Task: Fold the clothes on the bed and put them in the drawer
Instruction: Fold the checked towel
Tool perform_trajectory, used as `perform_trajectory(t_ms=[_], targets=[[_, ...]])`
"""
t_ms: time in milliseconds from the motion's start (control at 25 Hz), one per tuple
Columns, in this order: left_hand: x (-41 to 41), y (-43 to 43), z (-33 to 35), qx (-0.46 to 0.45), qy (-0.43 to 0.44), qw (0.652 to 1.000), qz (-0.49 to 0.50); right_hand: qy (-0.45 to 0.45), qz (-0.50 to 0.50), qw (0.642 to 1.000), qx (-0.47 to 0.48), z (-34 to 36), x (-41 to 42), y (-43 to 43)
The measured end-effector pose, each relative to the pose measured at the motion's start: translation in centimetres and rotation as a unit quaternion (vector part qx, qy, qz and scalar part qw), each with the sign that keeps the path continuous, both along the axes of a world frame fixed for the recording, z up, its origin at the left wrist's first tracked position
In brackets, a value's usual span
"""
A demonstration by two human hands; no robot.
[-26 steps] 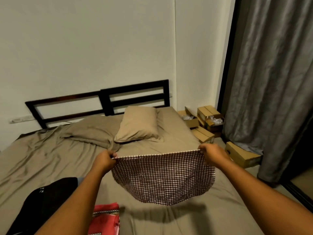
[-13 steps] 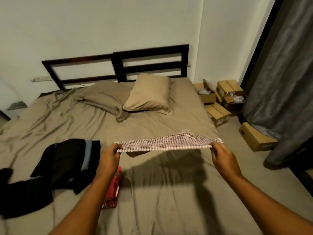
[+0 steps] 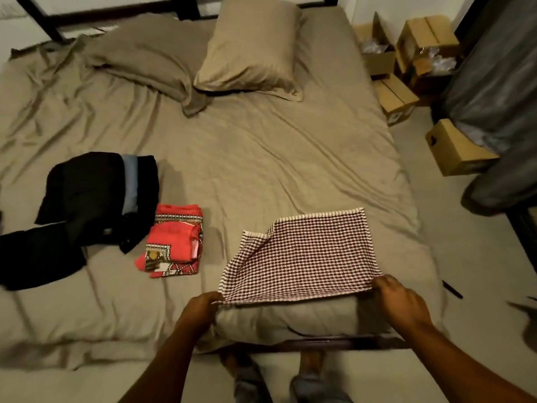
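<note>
A maroon-and-white checked cloth (image 3: pixel 302 254) lies flat on the near right part of the bed (image 3: pixel 247 158), its far left corner turned over. My left hand (image 3: pixel 203 308) pinches the cloth's near left corner. My right hand (image 3: pixel 399 299) grips its near right corner. A folded red patterned garment (image 3: pixel 174 242) sits to the left of the cloth. Further left, a pile of black clothes (image 3: pixel 84 199) with a blue band lies partly folded.
Two tan pillows (image 3: pixel 252 45) lie at the head of the bed. Cardboard boxes (image 3: pixel 406 68) stand on the floor to the right, beside a grey curtain (image 3: pixel 494 97). The bed's near edge is just in front of my feet.
The checked cloth was held up in the air between both hands; it now lies spread on the bed. The view has tilted down toward the mattress.
</note>
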State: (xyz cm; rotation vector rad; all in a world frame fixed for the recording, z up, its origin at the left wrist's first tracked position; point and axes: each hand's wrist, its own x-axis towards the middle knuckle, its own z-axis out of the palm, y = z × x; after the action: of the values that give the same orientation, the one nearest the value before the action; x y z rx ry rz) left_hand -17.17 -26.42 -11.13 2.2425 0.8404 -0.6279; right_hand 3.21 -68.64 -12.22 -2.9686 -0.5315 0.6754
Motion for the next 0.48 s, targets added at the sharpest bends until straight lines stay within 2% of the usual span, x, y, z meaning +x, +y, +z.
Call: perform_trajectory(t_ms=[120,240,360,480], targets=[[1.7,0.9,0.0,-0.046,-0.006,0.999,0.016,-0.037,-0.041,0.998,0.012,0.8,0.8,0.3],[4.0,1.1,1.9,-0.13,-0.045,0.982,0.127,-0.055,-0.076,0.993,0.069,2.4,2.6,1.4],[8.8,3.1,4.6,-0.1,-0.167,0.966,0.171,-0.072,-0.07,0.983,0.153,5.4,6.7,4.5],[15.7,7.0,8.5,-0.035,-0.309,0.937,0.162,-0.146,-0.106,0.951,0.251,10.3,12.4,8.4]])
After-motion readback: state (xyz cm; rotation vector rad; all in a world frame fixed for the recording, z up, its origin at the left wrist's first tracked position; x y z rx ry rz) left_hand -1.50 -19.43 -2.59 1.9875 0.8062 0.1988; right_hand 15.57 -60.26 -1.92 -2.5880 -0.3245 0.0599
